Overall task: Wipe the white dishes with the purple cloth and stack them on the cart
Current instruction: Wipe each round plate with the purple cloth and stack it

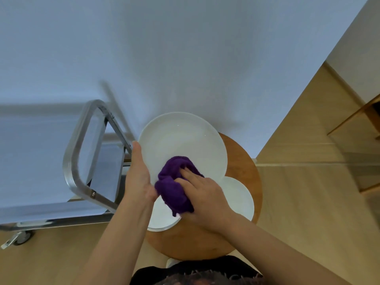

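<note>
A large white plate is held up above a round wooden table. My left hand grips its left rim, thumb on the front edge. A bunched purple cloth lies against the plate's lower face, and my right hand holds the cloth and presses it on the plate. Two smaller white dishes rest on the table below: one under the cloth, another to the right, both partly hidden by my hands.
A steel cart with a tubular handle and a flat grey top shelf stands to the left, its caster on the wooden floor. A white wall is straight ahead. A wooden furniture edge shows at right.
</note>
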